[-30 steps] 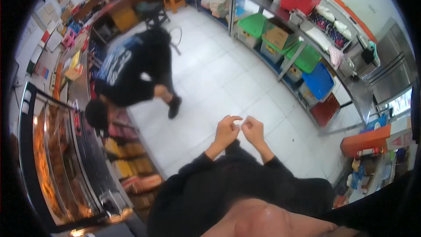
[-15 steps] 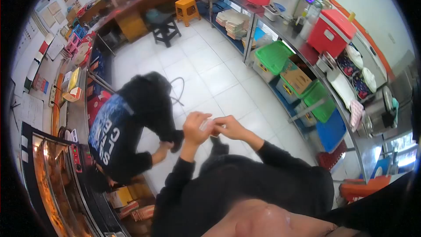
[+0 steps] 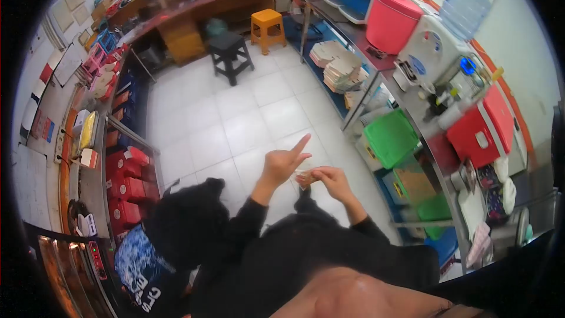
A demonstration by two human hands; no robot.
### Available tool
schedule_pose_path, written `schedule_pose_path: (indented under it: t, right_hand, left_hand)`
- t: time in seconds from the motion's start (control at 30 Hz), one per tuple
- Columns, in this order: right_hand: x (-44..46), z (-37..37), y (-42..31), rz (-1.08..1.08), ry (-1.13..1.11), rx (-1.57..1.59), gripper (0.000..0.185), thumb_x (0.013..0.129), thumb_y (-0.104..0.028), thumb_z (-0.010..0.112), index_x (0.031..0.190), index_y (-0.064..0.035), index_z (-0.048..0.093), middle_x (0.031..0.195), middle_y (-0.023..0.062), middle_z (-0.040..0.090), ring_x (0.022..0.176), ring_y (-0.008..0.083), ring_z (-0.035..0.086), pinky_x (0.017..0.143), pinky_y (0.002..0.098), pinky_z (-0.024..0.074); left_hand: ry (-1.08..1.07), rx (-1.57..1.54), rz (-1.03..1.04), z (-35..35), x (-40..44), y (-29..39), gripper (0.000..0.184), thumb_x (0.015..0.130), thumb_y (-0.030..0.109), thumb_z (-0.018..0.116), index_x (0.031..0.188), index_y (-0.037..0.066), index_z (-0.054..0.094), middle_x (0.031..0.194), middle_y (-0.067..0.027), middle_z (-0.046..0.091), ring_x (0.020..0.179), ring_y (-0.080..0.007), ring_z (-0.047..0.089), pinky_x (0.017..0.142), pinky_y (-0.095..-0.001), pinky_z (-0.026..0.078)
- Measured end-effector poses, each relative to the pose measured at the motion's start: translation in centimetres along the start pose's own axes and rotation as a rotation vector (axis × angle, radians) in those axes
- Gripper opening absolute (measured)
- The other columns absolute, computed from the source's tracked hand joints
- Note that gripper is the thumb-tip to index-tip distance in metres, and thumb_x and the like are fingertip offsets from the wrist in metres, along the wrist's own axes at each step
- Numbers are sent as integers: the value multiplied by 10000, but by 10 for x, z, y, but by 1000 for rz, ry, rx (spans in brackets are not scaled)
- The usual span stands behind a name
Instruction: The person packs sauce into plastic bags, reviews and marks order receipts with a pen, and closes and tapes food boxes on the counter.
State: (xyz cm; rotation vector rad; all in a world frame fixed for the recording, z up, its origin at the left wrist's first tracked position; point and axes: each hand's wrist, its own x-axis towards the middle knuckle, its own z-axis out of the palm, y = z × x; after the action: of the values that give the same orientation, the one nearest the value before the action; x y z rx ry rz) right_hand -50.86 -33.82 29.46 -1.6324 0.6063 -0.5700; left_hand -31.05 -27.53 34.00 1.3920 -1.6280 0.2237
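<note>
One step in hand: we judge it fingertip handling of a small, pale-brown, blurred object (image 3: pixel 304 180).
Next move: calls for a steady pinch.
Right bare hand (image 3: pixel 331 182): grasping that object at its fingertips.
Left bare hand (image 3: pixel 279 166): index finger and thumb spread, just beside the object; contact, we cannot tell.

Single head view, above and near left hand (image 3: pixel 279 166) and right hand (image 3: pixel 332 182). I face forward-down, floor (image 3: pixel 226 132) beyond them.
</note>
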Motion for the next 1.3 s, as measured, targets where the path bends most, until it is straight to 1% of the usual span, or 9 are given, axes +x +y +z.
schedule_pose_path:
  t: [0.13, 0.27, 0.3, 0.4, 0.5, 0.67, 0.7, 0.93, 1.3]
  right_hand:
    - [115, -20, -24, -276, 80, -213, 217, 841, -105, 657, 1025, 9, 679, 979, 110, 701, 939, 205, 646, 835, 310, 488]
    - [249, -29, -37, -326, -75, -134, 174, 810, -89, 686, 963, -7, 698, 962, 118, 701, 943, 211, 644, 844, 328, 483]
    - [282, -22, -35, -326, -92, -123, 152, 821, -72, 670, 946, 11, 694, 894, 111, 703, 869, 183, 653, 806, 322, 495]
    - [377, 15, -45, -149, -206, 40, 139, 847, -69, 653, 932, 34, 691, 840, 101, 698, 795, 156, 651, 751, 295, 510]
    - [452, 86, -58, -138, -347, 227, 164, 879, -84, 634, 943, 61, 675, 833, 102, 693, 741, 140, 651, 672, 262, 533]
    - [558, 224, -74, -130, -674, 419, 172, 917, -82, 594, 943, 84, 629, 822, 128, 687, 757, 175, 677, 683, 280, 558]
    - [580, 249, -71, -193, -724, 383, 164, 918, -96, 589, 921, 62, 632, 814, 112, 690, 756, 158, 663, 706, 278, 536]
    - [757, 346, -86, -545, -780, 39, 172, 882, -132, 590, 770, -33, 674, 726, 48, 676, 744, 160, 594, 787, 311, 417]
    - [1047, 487, -85, -628, -700, -60, 60, 785, -119, 665, 743, -78, 679, 719, 28, 672, 716, 160, 604, 927, 390, 353]
  left_hand:
    - [-20, 15, 41, 27, 68, -77, 594, 790, 298, 720, 1334, 152, 530, 459, -25, 425, 373, -195, 414, 395, -311, 358]
    - [-30, -58, -135, 15, 136, -141, 657, 750, 245, 773, 1330, 67, 520, 562, -33, 594, 425, -148, 528, 442, -254, 430]
    - [-79, -126, -313, -3, 146, -157, 762, 733, 197, 796, 1387, 44, 436, 623, -17, 646, 509, -78, 565, 509, -220, 440]
    - [192, -362, -694, -40, 157, -217, 837, 743, 119, 790, 1425, -18, 326, 719, -20, 691, 633, -47, 593, 616, -200, 459]
    - [593, -552, -865, -67, 133, -278, 811, 789, 20, 728, 1425, -90, 236, 827, -106, 701, 757, -113, 642, 731, -238, 501]
    - [1149, -558, -877, -147, 127, -366, 712, 792, -37, 690, 1398, -76, 319, 945, -166, 689, 800, -166, 656, 746, -264, 526]
    - [1182, -548, -871, -165, 126, -387, 804, 796, -50, 676, 1444, -60, 201, 870, -141, 691, 760, -162, 653, 726, -257, 522]
    - [959, -442, -772, -248, 151, -548, 787, 788, -57, 684, 1436, -63, 236, 694, -54, 643, 650, -90, 614, 670, -229, 514]
    - [789, -492, -804, -340, 245, -858, 838, 774, -49, 702, 1450, -45, 208, 703, -25, 654, 668, -77, 625, 683, -216, 509]
